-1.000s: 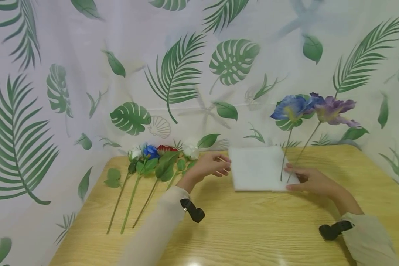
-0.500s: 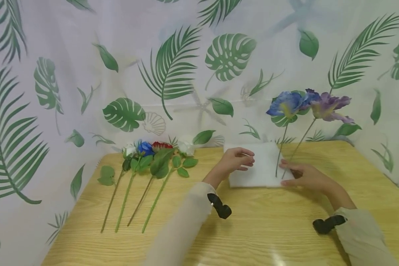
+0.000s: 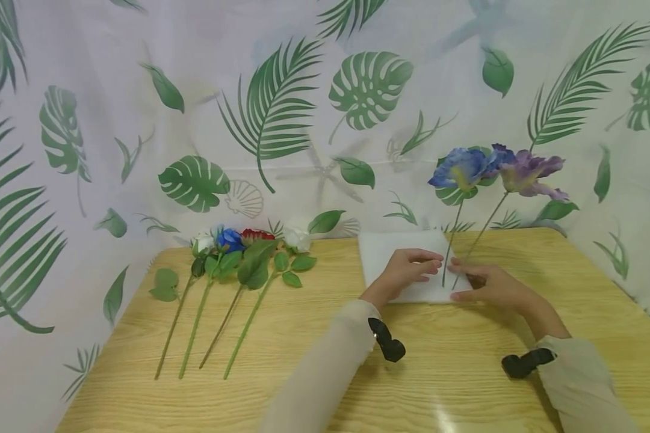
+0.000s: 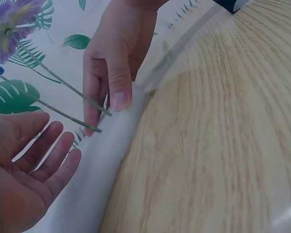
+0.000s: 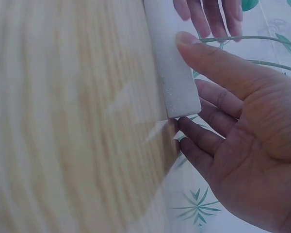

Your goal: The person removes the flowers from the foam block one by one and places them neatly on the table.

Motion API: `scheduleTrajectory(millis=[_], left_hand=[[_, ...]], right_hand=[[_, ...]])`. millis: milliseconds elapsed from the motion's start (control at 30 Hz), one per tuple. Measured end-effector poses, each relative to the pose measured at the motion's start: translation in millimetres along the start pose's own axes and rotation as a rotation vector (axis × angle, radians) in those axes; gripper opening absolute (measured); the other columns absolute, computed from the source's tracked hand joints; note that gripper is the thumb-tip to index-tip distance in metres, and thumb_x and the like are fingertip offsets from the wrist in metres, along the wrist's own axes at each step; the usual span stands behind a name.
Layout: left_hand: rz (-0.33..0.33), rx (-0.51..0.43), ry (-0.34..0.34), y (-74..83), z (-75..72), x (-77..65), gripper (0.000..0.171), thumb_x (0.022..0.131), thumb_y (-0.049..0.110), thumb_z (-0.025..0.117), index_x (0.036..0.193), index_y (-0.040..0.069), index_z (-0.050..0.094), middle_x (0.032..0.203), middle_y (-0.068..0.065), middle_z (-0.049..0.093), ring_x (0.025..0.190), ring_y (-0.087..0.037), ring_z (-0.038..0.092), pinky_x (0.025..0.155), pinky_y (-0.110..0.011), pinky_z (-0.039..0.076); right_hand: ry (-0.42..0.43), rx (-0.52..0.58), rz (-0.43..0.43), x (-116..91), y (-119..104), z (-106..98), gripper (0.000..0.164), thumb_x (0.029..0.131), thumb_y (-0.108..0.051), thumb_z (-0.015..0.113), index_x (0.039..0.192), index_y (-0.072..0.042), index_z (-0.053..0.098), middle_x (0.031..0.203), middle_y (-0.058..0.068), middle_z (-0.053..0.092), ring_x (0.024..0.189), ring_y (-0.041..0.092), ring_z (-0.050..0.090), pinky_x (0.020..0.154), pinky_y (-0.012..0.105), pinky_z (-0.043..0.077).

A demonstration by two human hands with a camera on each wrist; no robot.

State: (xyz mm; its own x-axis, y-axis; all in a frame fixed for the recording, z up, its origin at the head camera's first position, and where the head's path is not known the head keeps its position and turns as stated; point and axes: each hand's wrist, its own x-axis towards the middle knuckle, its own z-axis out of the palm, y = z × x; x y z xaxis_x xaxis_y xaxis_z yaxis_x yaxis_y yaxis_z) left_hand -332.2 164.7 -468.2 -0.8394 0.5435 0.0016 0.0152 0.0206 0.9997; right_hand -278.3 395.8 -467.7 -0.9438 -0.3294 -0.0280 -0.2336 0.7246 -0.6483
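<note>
A white foam block (image 3: 381, 249) lies flat near the table's back edge. Two artificial flowers, one blue (image 3: 459, 171) and one purple (image 3: 531, 174), stand in its right part on thin stems, the purple one leaning right. My right hand (image 3: 501, 290) grips the block's right end, its thumb (image 5: 188, 39) on top and fingers around the end. My left hand (image 3: 406, 270) hovers over the block just left of the blue flower's stem, its fingers loosely extended and holding nothing. In the left wrist view both stems (image 4: 63, 112) slant between the left fingers and the right hand.
On the left of the wooden table (image 3: 303, 361) lie several artificial flowers side by side, among them a white rose (image 3: 297, 239), a blue rose (image 3: 230, 239) and a red flower (image 3: 257, 234). A leaf-printed curtain (image 3: 303, 120) hangs right behind the table.
My left hand has moved right, from beside the block's left edge to over it, close to the flower stems. My right hand stays at the block's right end; the head view has shifted slightly.
</note>
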Motion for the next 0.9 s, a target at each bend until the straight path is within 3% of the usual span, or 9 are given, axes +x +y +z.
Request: scheduleTrajectory(millis=[67,167,400,900], left_hand=[[0.007,-0.005,0.004,-1.4,3.6,1.8,0.024,0.097,0.010,0.068,0.118,0.000,0.075,0.117,-0.014,0.075,0.099,-0.016,0.073,0.088,-0.034,0.062],[0.025,-0.008,-0.004,-3.1,7.0,3.5,0.024,0.098,0.010,0.068,0.119,0.000,0.074,0.118,-0.015,0.074,0.100,-0.016,0.072,0.087,-0.033,0.063],[0.049,-0.034,-0.054,-2.2,8.7,5.4,0.027,0.100,0.013,0.066,0.122,-0.003,0.070,0.122,-0.018,0.072,0.102,-0.015,0.072,0.092,-0.035,0.061],[0.068,-0.057,-0.040,-1.6,15.0,11.2,0.023,0.098,0.004,0.066,0.116,-0.010,0.069,0.112,-0.028,0.072,0.084,-0.009,0.068,0.089,-0.036,0.063]], right_hand=[[-0.003,0.008,0.005,-0.5,-0.1,0.4,0.074,0.090,-0.033,0.079,0.150,-0.002,0.048,0.159,0.022,0.037,0.145,0.047,0.037,0.111,0.048,0.046],[-0.003,0.027,0.007,-1.7,-1.1,0.9,0.075,0.090,-0.032,0.079,0.150,-0.001,0.047,0.159,0.023,0.037,0.145,0.048,0.036,0.111,0.059,0.041],[0.013,0.010,0.002,-3.1,-4.1,1.2,0.076,0.090,-0.032,0.079,0.150,0.001,0.046,0.158,0.027,0.037,0.143,0.050,0.039,0.111,0.060,0.042],[0.015,0.008,-0.006,-4.7,-7.4,1.3,0.074,0.090,-0.031,0.079,0.150,-0.001,0.048,0.158,0.023,0.038,0.144,0.048,0.039,0.111,0.059,0.042]])
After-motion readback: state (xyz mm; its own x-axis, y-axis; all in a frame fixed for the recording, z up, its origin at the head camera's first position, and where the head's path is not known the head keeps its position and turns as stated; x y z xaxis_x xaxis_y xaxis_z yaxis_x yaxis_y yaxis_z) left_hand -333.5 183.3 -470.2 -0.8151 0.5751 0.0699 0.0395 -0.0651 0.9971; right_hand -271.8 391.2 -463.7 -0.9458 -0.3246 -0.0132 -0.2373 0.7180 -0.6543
